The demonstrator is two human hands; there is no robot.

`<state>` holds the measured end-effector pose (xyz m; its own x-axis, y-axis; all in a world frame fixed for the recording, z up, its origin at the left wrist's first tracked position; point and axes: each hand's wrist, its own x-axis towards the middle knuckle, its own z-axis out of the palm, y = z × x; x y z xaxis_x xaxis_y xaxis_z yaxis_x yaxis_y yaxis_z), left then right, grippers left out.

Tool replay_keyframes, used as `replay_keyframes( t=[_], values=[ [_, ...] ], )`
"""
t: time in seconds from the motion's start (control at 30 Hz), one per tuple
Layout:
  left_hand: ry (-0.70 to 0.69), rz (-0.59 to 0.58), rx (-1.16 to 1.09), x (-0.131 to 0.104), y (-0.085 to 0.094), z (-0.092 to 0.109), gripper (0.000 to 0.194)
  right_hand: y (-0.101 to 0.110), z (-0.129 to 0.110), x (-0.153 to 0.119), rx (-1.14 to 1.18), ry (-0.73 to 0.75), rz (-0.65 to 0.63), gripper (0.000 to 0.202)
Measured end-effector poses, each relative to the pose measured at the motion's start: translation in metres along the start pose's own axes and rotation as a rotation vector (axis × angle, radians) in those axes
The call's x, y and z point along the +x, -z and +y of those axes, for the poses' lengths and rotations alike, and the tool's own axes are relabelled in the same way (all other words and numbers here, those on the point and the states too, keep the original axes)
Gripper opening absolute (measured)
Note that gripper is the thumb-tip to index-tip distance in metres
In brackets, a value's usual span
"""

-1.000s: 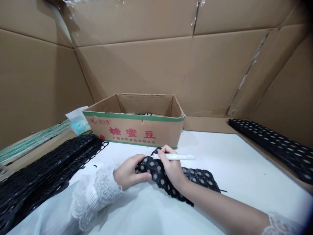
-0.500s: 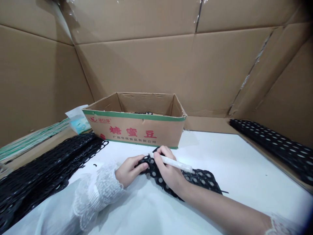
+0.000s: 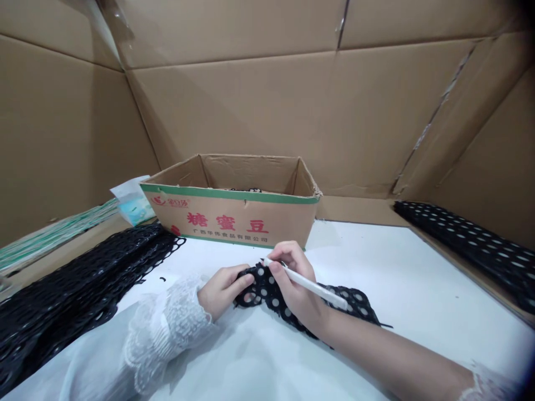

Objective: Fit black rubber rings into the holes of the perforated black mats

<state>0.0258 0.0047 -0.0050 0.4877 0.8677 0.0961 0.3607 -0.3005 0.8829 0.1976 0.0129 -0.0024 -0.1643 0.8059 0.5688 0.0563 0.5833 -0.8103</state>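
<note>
A strip of black material with rows of round holes lies on the white table in front of me. My left hand pinches its left end, thumb on top. In my right hand is a slim white pen-like tool, gripped like a pen. Its tip is close to the strip's upper edge, near my left thumb; I cannot tell whether it touches. My right hand and forearm cover part of the strip, whose right end extends past my wrist.
An open cardboard box with red lettering stands behind my hands, black pieces inside. Piled black holed sheets lie at left, with green-white strands and a blue-white packet. More black holed material lies at right. Cardboard walls surround the table.
My right hand has shifted slightly up and right with the white tool, its tip moving away from my left thumb. My left hand stays on the strip. The view has tilted slightly.
</note>
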Motion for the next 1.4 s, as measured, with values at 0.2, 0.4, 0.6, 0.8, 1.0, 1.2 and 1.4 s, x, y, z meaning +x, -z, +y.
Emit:
replay_keyframes(
  t=[0.2, 0.4, 0.6, 0.8, 1.0, 1.2, 1.4],
  values=[
    [0.005, 0.132, 0.005, 0.0, -0.002, -0.004, 0.035, 0.001, 0.001, 0.003, 0.052, -0.155, -0.035, 0.016],
    [-0.036, 0.137, 0.058, -0.003, -0.001, -0.002, 0.032, 0.0, -0.006, -0.001, 0.028, -0.059, -0.056, 0.011],
    [-0.14, 0.169, 0.177, -0.006, -0.001, 0.005, 0.028, -0.001, -0.007, -0.008, -0.021, 0.253, -0.065, 0.017],
    [-0.143, 0.193, 0.232, -0.007, -0.001, 0.007, 0.028, -0.002, -0.005, -0.012, -0.035, 0.235, -0.043, 0.017],
    [-0.182, 0.203, 0.303, -0.007, -0.001, 0.007, 0.031, -0.004, -0.003, -0.012, -0.002, 0.217, -0.055, 0.015],
    [-0.193, 0.204, 0.343, -0.007, -0.001, 0.005, 0.03, -0.005, -0.003, -0.011, 0.021, 0.225, -0.044, 0.015],
    [-0.205, 0.2, 0.377, -0.006, 0.0, 0.003, 0.029, -0.006, -0.005, -0.011, 0.015, 0.239, -0.028, 0.015]
  ],
)
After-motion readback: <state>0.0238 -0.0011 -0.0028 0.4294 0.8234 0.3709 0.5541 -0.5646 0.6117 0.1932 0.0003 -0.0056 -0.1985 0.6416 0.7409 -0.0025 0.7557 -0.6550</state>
